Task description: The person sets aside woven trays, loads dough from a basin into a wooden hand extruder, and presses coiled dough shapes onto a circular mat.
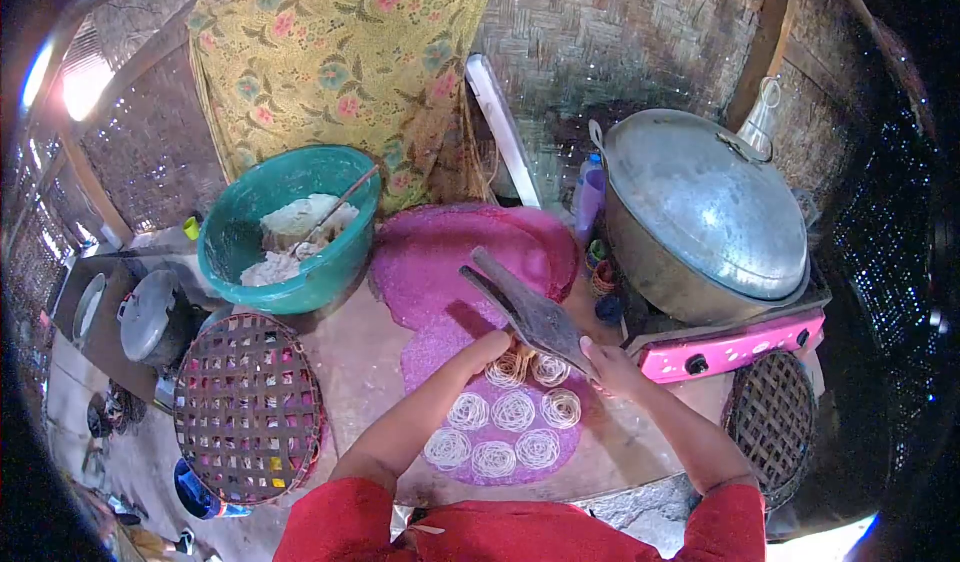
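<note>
A dark wooden press (540, 320) with two long handles pointing away from me is held tilted over the table. My right hand (612, 370) is closed around its near right end. My left hand (488, 349) is closed at its left side, fingers partly hidden behind the wood. Below the press lies a tangle of brownish dough strands (509, 369), partly covered by it. Several round nests of pale strands (513, 411) are spread on a purple mat (462, 469) in front of me.
A green basin (335, 285) of white dough with a stick stands back left. A large lidded pot (700, 202) sits on a pink stove (735, 350) at right. Woven trays (250, 402) flank the table. Behind the mat is a bright pink rounded surface (430, 262).
</note>
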{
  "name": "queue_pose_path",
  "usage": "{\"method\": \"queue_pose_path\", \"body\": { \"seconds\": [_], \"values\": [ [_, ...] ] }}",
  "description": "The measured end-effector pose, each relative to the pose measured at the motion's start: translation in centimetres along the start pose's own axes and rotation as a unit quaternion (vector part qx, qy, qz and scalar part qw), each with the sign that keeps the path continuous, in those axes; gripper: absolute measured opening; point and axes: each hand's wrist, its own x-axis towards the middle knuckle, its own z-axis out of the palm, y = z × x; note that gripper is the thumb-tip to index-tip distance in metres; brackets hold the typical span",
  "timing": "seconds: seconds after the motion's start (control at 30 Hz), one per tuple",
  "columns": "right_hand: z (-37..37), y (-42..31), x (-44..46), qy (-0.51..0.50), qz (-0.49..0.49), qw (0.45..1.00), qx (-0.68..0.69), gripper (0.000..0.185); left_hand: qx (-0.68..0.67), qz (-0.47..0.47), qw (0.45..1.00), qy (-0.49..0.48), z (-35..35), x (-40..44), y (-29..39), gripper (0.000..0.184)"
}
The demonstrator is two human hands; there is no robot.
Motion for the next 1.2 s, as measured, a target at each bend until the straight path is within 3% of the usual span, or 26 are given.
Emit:
{"method": "queue_pose_path", "body": {
  "seconds": [0.07,0.1,0.17,0.2,0.23,0.27,0.3,0.37,0.4,0.47,0.53,0.6,0.63,0.67,0.7,0.77,0.8,0.87,0.9,0.93,1.0,1.07,1.2],
  "values": [
    [0.1,-0.1,0.1,0.001,-0.029,1.0,0.006,0.059,0.015,-0.049,0.988,0.143,2.0,-1.6,2.6,0.031],
    [0.1,-0.2,0.2,0.001,-0.057,0.998,0.013,0.059,0.015,-0.049,0.988,0.145,0.9,-0.8,0.8,0.031],
    [0.2,-0.9,-0.1,0.002,-0.047,0.999,0.023,0.058,0.248,0.014,0.954,0.167,-2.0,1.3,-4.0,0.034],
    [0.3,-1.2,-0.2,0.005,-0.035,0.999,0.034,0.058,0.246,0.013,0.954,0.169,-2.3,1.3,-4.3,0.034],
    [0.2,-0.9,0.1,0.003,-0.035,0.999,0.032,0.058,0.428,0.025,0.892,0.144,-2.7,1.4,-4.5,0.03],
    [0.0,-0.3,0.6,0.004,-0.048,0.999,0.022,0.057,0.594,0.035,0.796,0.113,-3.0,1.2,-4.6,0.033],
    [-0.1,0.1,0.9,0.006,-0.061,0.998,0.013,0.056,0.592,0.034,0.797,0.115,-2.5,-0.2,-3.7,0.033],
    [0.0,-0.4,0.7,0.004,-0.057,0.998,0.021,0.056,0.645,0.207,0.713,0.18,-0.2,-4.9,0.2,0.031],
    [0.0,-0.7,0.4,0.003,-0.053,0.998,0.031,0.055,0.644,0.206,0.714,0.182,-0.2,-5.6,1.3,0.031],
    [0.2,-1.4,-0.2,-0.006,-0.063,0.997,0.04,0.056,0.326,0.253,0.885,0.217,-1.1,-6.2,3.6,0.044],
    [0.3,-2.1,-0.5,-0.016,-0.072,0.996,0.049,0.057,-0.036,0.266,0.937,0.224,-2.4,-6.2,6.3,0.058],
    [0.3,-2.8,-0.5,-0.141,-0.059,0.988,-0.004,0.058,-0.397,0.245,0.861,0.203,-3.0,-6.8,9.4,0.072],
    [0.6,-3.3,-0.4,-0.144,-0.056,0.988,-0.007,0.058,-0.452,0.257,0.828,0.208,-1.2,-8.2,13.8,0.073],
    [1.3,-4.0,-0.3,-0.221,0.001,0.974,0.055,0.058,-0.505,0.27,0.792,0.213,0.4,-9.6,17.1,0.075],
    [1.9,-4.8,0.0,-0.293,0.057,0.947,0.116,0.058,-0.507,0.273,0.789,0.215,-0.7,-9.4,16.2,0.075],
    [2.9,-6.6,0.5,-0.322,0.065,0.935,0.131,0.056,-0.504,0.338,0.785,0.125,-5.0,-7.5,12.6,0.065],
    [3.3,-7.4,0.7,-0.348,0.074,0.922,0.152,0.055,-0.504,0.343,0.782,0.126,-6.4,-6.8,11.2,0.065],
    [4.3,-7.6,2.5,-0.36,0.062,0.925,0.105,0.057,-0.563,0.283,0.732,0.259,-8.6,-5.4,7.7,0.06],
    [5.0,-7.3,3.4,-0.345,0.099,0.931,0.063,0.059,-0.596,0.263,0.694,0.306,-10.1,-4.3,5.4,0.06],
    [5.6,-7.2,4.2,-0.327,0.133,0.935,0.022,0.062,-0.596,0.269,0.693,0.304,-9.9,-4.8,5.3,0.06],
    [7.0,-7.4,4.8,-0.298,0.112,0.948,-0.008,0.068,-0.62,0.223,0.669,0.343,-9.2,-6.3,5.9,0.058],
    [7.7,-7.9,5.1,-0.248,0.017,0.961,-0.124,0.072,-0.596,0.253,0.684,0.335,-9.8,-7.0,6.4,0.058],
    [8.7,-9.2,3.6,-0.23,0.009,0.966,-0.121,0.074,-0.559,0.289,0.704,0.33,-10.7,-8.2,6.8,0.056]
  ]
}}
